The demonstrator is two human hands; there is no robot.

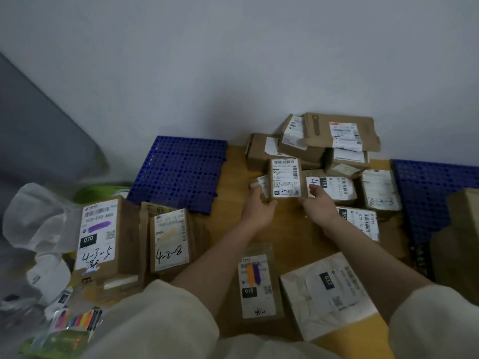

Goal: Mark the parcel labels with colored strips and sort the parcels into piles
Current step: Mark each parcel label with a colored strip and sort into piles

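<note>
A small brown parcel [285, 177] with a white barcode label stands at the front of the unsorted heap [337, 141] by the wall. My left hand [258, 207] grips its lower left edge and my right hand [317, 203] grips its lower right side. Near me lies a flat parcel [256, 286] whose label carries an orange and a purple strip, beside a pale parcel marked 032 [328, 294]. At the left sit two piles, one topped by a parcel marked 4-3-5 [97, 234] with a purple strip, the other by a parcel marked 4-2-8 [171, 239]. A pack of colored strips [76, 320] lies at the bottom left.
Blue perforated pallets lie at the back left [178, 172] and at the right [435, 193]. White plastic bags [39, 224] are heaped at the far left. A large brown box [461, 234] stands at the right edge. More labelled parcels [378, 190] lie right of my hands.
</note>
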